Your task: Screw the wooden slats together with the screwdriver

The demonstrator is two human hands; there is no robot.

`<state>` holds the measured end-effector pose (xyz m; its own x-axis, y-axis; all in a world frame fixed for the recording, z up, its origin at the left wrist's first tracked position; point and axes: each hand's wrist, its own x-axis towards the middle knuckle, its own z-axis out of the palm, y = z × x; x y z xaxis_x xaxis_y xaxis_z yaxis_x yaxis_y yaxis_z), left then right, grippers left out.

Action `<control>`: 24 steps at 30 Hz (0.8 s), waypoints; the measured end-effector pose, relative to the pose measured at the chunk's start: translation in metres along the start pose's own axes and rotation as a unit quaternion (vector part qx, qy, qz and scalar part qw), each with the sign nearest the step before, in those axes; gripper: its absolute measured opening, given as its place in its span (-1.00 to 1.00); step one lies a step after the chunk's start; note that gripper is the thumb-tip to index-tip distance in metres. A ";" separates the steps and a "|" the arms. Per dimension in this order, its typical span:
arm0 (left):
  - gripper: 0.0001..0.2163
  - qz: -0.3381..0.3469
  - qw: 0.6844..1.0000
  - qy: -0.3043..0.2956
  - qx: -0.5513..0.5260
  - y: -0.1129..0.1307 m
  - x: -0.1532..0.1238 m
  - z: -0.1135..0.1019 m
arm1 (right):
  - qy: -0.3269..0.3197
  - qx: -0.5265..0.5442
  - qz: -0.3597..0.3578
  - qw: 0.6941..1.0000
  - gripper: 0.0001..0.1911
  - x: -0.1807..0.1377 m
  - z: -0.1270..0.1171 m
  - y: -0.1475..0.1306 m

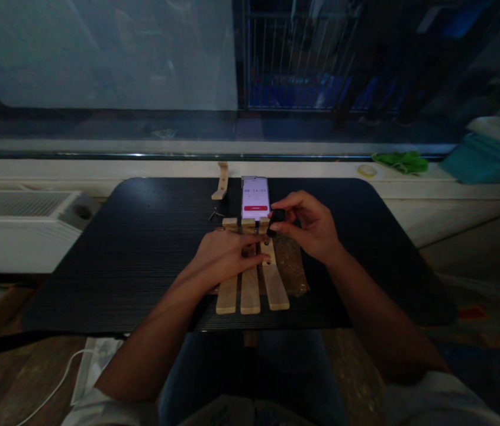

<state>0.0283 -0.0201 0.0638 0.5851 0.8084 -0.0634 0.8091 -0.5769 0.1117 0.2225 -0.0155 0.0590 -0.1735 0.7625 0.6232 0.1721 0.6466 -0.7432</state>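
Note:
Three pale wooden slats lie side by side in front of me: a left slat [227,299], a middle slat [250,296] and a right slat [277,291], each flaring towards my edge. My left hand [223,251] rests across them, index finger and thumb stretched out and apart on the right slat. Between thumb and fingers, my right hand [309,225] grips a short black-handled screwdriver [277,219]. Its lower end points down at the right slat, close to my left index fingertip. Whether it sits on a screw is too dark to tell. Brown wrapped material [292,266] lies beneath the slats.
A lit phone [255,195] showing a timer lies behind the slats. Left of it are several small screws [216,214] and a bent wooden piece [222,182]. The black table [134,254] meets a windowsill with a tape roll [367,170], green cloth [403,161] and teal container [483,157].

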 end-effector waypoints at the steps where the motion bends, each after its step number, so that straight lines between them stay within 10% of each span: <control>1: -0.53 0.001 1.000 0.001 0.000 0.000 0.000 0.000 | 0.002 -0.004 0.003 1.000 -0.73 -0.001 0.001 0.000; 15: -0.56 0.001 1.000 0.004 -0.015 0.000 -0.001 0.000 | -0.104 -0.040 -0.049 0.993 -0.70 0.001 -0.009 -0.006; 24: -0.54 -0.001 1.000 0.004 -0.018 -0.001 0.000 0.001 | -0.064 -0.017 -0.005 0.998 -0.71 0.001 -0.009 -0.005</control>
<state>0.0273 -0.0199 0.0625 0.5826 0.8109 -0.0553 0.8081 -0.5706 0.1464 0.2300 -0.0178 0.0654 -0.2972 0.7489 0.5924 0.2017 0.6556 -0.7277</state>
